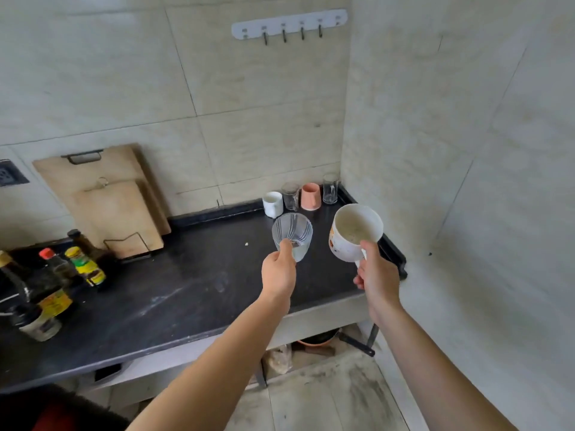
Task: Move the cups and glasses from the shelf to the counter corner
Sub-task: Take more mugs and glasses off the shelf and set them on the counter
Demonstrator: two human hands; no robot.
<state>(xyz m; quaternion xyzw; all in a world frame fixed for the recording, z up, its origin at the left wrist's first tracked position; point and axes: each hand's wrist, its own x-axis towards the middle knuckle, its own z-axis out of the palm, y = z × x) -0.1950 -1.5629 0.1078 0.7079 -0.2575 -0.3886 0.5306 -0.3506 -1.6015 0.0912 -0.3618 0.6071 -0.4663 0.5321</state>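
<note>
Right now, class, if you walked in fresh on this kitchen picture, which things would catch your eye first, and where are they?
First the two hands held out over the dark counter: the left hand holds a ribbed clear glass and the right hand a large white mug, both tipped toward the camera. Behind them, in the counter's far right corner, stand a small white cup, two clear glasses and a pink cup.

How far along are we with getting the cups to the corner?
Done: white mug, two clear glasses and pink cup stand in the corner. In hand: ribbed glass in left hand, white cup in right hand. Shelf not visible.
</note>
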